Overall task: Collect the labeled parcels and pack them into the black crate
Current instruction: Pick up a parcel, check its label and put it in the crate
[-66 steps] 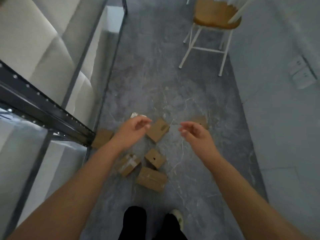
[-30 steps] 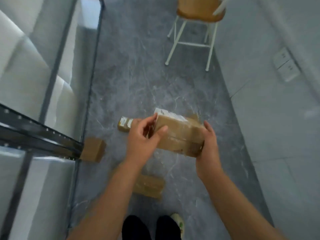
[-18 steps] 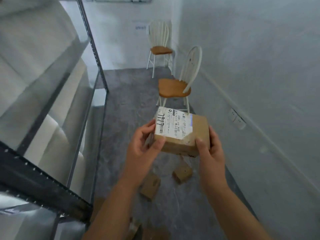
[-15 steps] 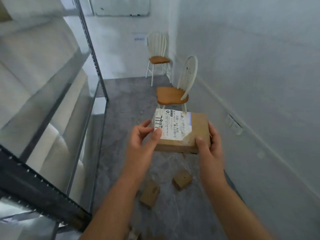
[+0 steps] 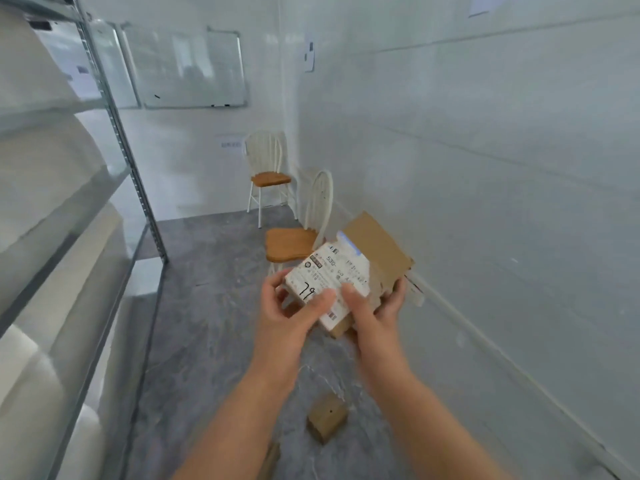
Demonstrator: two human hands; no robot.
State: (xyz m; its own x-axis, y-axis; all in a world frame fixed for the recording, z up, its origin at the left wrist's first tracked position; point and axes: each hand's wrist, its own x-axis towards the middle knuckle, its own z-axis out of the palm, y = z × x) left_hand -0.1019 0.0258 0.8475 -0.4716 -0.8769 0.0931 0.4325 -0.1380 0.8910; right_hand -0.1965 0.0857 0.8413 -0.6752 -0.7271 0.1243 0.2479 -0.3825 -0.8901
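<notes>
- Left hand (image 5: pixel 291 317) and right hand (image 5: pixel 377 306) clasp a labeled parcel (image 5: pixel 349 275), fingers wrapped round its edges.
- Below it, another box (image 5: pixel 327 421) lies on the floor; no black crate visible, so packing remains.

Both forearms reached forward from the bottom of the frame, bare, converging toward the centre. Left hand (image 5: pixel 287 317) was raised at chest height, palm turned inward, thumb pressed flat on the top face of the parcel (image 5: pixel 349 275), fingers curled under its near-left corner. Right hand (image 5: pixel 375 311) sat just beside the left, thumb on top near the near edge, fingers wrapped beneath and up the right side. Both hands gripped the parcel, held tilted, clear of the floor. Wrists roughly straight; thumbs nearly touching each other.
</notes>
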